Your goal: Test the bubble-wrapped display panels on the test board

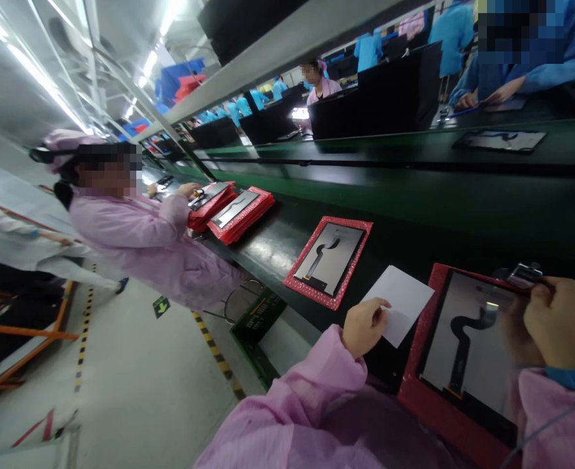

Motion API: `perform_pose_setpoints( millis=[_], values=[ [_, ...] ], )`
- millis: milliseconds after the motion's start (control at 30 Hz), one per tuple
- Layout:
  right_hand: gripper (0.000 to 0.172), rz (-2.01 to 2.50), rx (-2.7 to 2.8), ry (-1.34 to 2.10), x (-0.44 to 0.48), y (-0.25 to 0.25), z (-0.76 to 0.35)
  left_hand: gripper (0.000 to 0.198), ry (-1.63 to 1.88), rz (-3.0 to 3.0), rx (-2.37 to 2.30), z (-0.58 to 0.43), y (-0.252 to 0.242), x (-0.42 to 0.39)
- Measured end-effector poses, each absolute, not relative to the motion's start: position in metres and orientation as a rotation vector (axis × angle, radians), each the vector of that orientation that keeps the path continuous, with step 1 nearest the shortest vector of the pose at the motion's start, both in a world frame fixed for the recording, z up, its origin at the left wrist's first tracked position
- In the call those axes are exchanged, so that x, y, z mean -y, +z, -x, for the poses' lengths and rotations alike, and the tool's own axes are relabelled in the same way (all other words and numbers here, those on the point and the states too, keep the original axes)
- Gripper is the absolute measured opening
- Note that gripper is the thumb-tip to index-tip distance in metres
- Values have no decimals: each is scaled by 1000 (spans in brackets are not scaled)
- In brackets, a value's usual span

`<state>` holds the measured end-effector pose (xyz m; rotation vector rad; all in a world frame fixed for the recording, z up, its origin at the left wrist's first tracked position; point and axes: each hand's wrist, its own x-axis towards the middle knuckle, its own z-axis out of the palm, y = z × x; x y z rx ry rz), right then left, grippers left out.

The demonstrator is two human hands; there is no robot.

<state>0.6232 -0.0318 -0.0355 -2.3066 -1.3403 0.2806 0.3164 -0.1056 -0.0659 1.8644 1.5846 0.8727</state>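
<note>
A flat, rectangular panel with a glossy grey face and dark border (431, 361) lies on a red bubble-wrap sheet (417, 348) in front of the person. A curved black ribbon cable (460, 352) crosses its face; a reflection blurs the panel near the right hand (560, 322), the pink right sleeve covers its lower right part, and the picture's bottom edge cuts off the sheet.

The right hand is nearly closed, thumb and forefinger pinching a small, shiny silver-coloured object (525, 275) above the panel's far edge; its exact form is hard to make out, and the other fingers are mostly hidden.

The left hand (364, 327) is loosely curled at the near left edge of a plain white rectangular card (398, 303), covering that corner; whether it grips the card cannot be told.

Beyond the card, a similar grey-faced panel (330, 257) lies on red bubble wrap on the dark tabletop (282, 238). Farther left, a pink-clad co-worker (121, 228) sits by red stacks, one hand partly hidden.
</note>
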Motion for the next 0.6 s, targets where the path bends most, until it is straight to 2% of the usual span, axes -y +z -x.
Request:
perform_pose_setpoints(
  millis=[300,600],
  values=[
    [48,2284,1304,283,31,-41,-626,24,867,-1858,-1584,-316,-65,106],
    [32,2080,1272,241,31,-48,-623,24,868,-1871,-1566,-315,-67,108]
  ],
)
